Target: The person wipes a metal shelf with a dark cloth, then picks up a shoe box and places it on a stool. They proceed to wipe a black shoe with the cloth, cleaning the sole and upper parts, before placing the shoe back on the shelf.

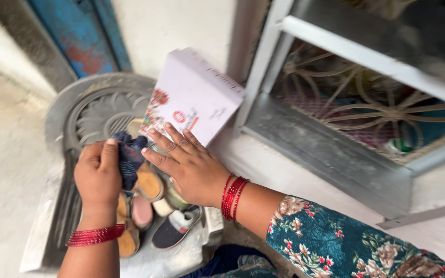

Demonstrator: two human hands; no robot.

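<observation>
A blue door (81, 36) is standing behind a carved grey slab (91, 110), while a window grille (366, 103) is sitting in its pale frame (336, 49).

The dark blue cloth (130, 157) looks soft, matt and crumpled. The white box (194, 95) at centre frame is smooth card with a faint sheen. The small shoes (173, 229) below show matt fabric and pale rubbery soles. The carved grey slab (86, 110) at left is rough stone. The red bangles (233, 198) gleam glossy. The window frame (330, 154) at right is dull painted metal.
</observation>
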